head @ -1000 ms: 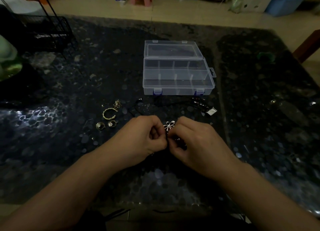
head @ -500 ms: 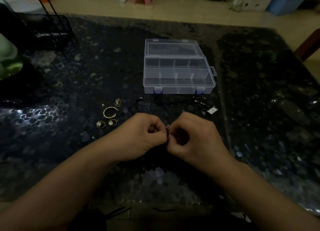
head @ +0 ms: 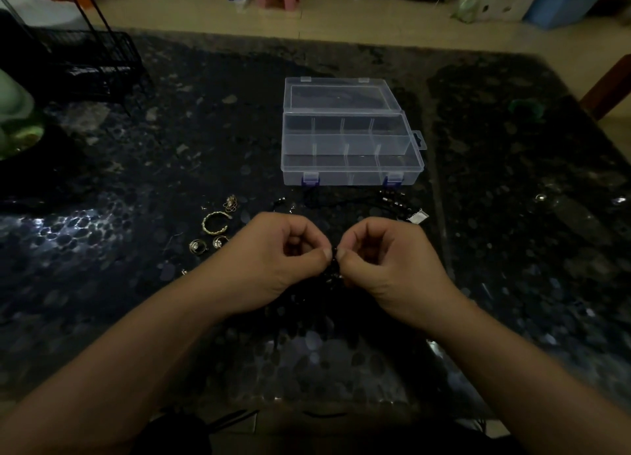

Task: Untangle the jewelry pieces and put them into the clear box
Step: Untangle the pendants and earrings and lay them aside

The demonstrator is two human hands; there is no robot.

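We see the left hand (head: 273, 267) and the right hand (head: 389, 263) meeting just above the near middle of the dark tabletop (head: 512, 249), each with fingers curled and thumb pressed to forefinger, pinching a tangle of dark beaded jewelry (head: 333, 270) between them. The tangle hangs below the fingertips and is hard to read against the dark surface; we cannot tell how many pieces it holds. The clear box (head: 351, 150) stands open farther back, its lid (head: 341, 94) laid flat beyond it and its compartments showing nothing inside. To the left of the hands lie a gold twisted bangle (head: 215, 223), two small rings (head: 208, 244) and a little gold charm (head: 231, 202). Between hands and box runs another dark cord piece (head: 386, 202) with a pale tag (head: 418, 217) at its right end.

We judge the step in hand to be the loosening of the knot. It is done well by keeping both pinches close to the crossing, easing one strand through with small pulls apart and no hard tug, which could tighten the knot or snap the cord. Better light would help
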